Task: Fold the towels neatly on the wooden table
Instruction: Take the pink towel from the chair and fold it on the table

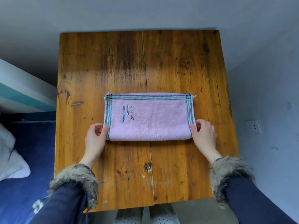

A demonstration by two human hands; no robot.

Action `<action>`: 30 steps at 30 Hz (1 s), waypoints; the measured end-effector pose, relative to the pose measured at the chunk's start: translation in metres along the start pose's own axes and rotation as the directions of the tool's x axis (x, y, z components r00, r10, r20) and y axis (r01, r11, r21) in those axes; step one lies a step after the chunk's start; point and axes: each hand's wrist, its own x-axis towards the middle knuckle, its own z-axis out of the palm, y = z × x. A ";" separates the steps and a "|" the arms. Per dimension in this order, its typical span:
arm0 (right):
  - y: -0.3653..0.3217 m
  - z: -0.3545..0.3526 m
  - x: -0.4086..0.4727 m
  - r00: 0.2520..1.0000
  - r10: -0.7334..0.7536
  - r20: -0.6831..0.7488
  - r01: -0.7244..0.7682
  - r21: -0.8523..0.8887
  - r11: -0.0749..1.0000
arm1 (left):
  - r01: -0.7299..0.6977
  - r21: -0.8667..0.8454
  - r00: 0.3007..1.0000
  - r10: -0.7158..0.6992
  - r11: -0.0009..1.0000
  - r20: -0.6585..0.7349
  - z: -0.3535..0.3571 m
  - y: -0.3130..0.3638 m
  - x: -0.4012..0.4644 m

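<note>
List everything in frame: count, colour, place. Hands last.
towel: 1, pink with green and dark striped border, small embroidery at left; folded, centre of table
wooden table: 1, orange-brown, seam down the middle; fills centre
bedding: 1, dark blue; lower left
pillow: 1, white; on bedding, far left
wall socket: 1, white; right wall
left hand: 1, fur-cuffed navy sleeve; thumb on towel's left end
right hand: 1, same sleeve; fingers at towel's right end
</note>
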 end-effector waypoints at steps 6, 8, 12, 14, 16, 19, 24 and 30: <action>-0.046 0.039 -0.028 0.889 -0.446 -0.101 0.425 -0.173 0.888 | 0.036 0.069 0.997 -0.031 0.997 -0.073 0.008 0.005 0.020; -0.064 0.053 -0.023 0.849 -0.524 -0.071 0.502 -0.203 0.840 | 0.022 0.094 0.996 -0.014 0.995 -0.091 0.011 0.008 0.032; -0.097 0.077 -0.003 0.804 -0.594 -0.015 0.568 -0.273 0.776 | -0.072 0.166 0.982 0.099 0.984 -0.161 0.018 0.014 0.049; -0.101 0.087 0.005 0.814 -0.581 0.015 0.559 -0.293 0.776 | -0.137 0.248 0.969 0.182 0.959 -0.168 0.025 0.015 0.052; -0.097 0.097 0.010 0.825 -0.564 0.030 0.540 -0.333 0.773 | -0.168 0.358 0.953 0.244 0.918 -0.178 0.031 0.010 0.052; -0.092 0.105 0.012 0.822 -0.570 -0.015 0.527 -0.360 0.770 | -0.221 0.500 0.908 0.363 0.838 -0.207 0.039 0.003 0.050; -0.093 0.106 0.012 0.815 -0.578 -0.037 0.525 -0.373 0.765 | -0.222 0.522 0.903 0.376 0.824 -0.209 0.041 0.000 0.056; -0.093 0.105 0.011 0.819 -0.572 -0.031 0.523 -0.369 0.768 | -0.148 0.315 0.953 0.220 0.937 -0.207 0.035 0.021 0.075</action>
